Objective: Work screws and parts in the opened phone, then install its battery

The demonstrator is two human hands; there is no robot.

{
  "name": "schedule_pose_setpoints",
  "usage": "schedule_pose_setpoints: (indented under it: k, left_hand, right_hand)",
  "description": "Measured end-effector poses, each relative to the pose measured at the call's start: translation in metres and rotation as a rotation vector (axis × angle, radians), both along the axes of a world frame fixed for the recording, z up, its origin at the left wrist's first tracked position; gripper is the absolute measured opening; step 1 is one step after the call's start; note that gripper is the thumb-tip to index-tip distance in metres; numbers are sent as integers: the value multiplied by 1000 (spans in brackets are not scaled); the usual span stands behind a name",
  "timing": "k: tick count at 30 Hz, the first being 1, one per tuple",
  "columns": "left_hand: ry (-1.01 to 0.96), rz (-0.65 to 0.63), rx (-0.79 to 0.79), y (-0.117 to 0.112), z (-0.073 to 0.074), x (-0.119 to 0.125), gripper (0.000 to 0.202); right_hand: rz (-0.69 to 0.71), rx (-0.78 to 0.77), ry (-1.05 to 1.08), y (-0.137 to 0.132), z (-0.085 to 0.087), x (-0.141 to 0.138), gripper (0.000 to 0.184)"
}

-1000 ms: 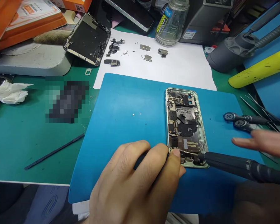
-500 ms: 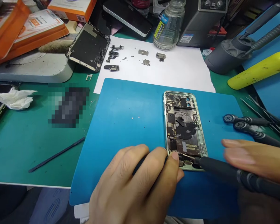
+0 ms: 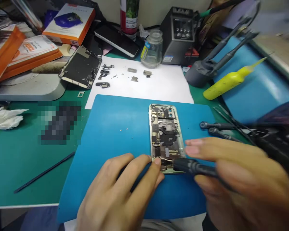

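An opened phone body (image 3: 165,134) with its boards exposed lies on a blue mat (image 3: 115,144). My left hand (image 3: 115,192) rests on the mat at the phone's lower left corner, fingertips pressed against its frame. My right hand (image 3: 240,183) grips a dark screwdriver (image 3: 195,167) whose tip sits over the phone's bottom end; the index finger is stretched out above the shaft. Two tiny screws (image 3: 124,130) lie loose on the mat to the left of the phone.
A white sheet (image 3: 163,86) holds several small removed parts (image 3: 135,74). A detached screen (image 3: 80,67) leans at the left. Two more screwdrivers (image 3: 216,128), tweezers, a yellow bottle (image 3: 228,81), a glass jar (image 3: 152,49), a black spudger (image 3: 44,173) and crumpled tissue (image 3: 4,117) lie around.
My right hand has come in from the right and closed around the screwdriver near its tip. The view has pulled back and tilted up; my left hand stays at the phone's corner.
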State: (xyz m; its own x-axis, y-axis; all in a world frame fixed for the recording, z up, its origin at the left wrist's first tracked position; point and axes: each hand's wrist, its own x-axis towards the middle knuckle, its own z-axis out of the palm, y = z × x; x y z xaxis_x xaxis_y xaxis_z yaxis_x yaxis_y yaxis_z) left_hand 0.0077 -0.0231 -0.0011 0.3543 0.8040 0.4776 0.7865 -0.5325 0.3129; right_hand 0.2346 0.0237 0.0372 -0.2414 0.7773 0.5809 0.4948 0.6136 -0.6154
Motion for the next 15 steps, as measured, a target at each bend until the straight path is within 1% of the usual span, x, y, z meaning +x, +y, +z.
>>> schedule_pose_setpoints:
  k: [1, 2, 3, 4, 6, 9, 12, 15]
  left_hand:
    - [-16, 38, 21, -1, -2, 0, 36]
    - [-28, 59, 36, -2, -4, 0, 37]
    - [-30, 56, 53, -2, -5, 0, 38]
    - [-22, 25, 72, -2, -7, 0, 38]
    - [-26, -26, 111, -2, -8, -1, 39]
    - [-74, -21, 147, -1, -7, -2, 37]
    - [-42, -41, 149, -1, -3, -4, 34]
    - [-40, -17, 100, -3, 4, -7, 31]
  right_hand:
    - [27, 79, -68, 2, 1, -2, 63]
    - [48, 175, -120, 4, 1, -3, 64]
    - [47, 217, -129, 6, 1, -4, 60]
    - [48, 255, -127, 7, 0, -5, 54]
    - [77, 272, -96, 10, 1, -5, 48]
    - [184, 284, -63, 12, 2, -6, 53]
    - [181, 307, -22, 13, 5, -6, 52]
    - [156, 347, -89, 16, 4, -7, 48]
